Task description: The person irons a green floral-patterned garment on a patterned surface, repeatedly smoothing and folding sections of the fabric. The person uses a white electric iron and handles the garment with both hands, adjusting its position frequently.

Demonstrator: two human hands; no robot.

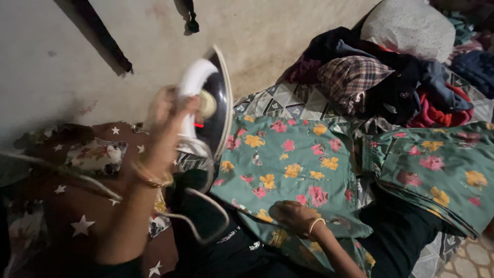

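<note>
My left hand [167, 110], with gold bangles on the wrist, grips the white handle of a dark-bodied electric iron [216, 103]. The iron is lifted and tilted on edge above the left end of a green floral cloth [298, 159], and a red light shows on it. Its white cord [206, 226] loops down toward me. My right hand [293, 213], a thin bangle at the wrist, lies flat on the near edge of the spread cloth.
A second green floral piece [442, 170] lies folded to the right. A heap of mixed clothes [381, 82] and a pale bundle [411, 25] sit behind it. Brown star-print fabric [77, 206] covers the left, a black garment [226, 242] lies near me.
</note>
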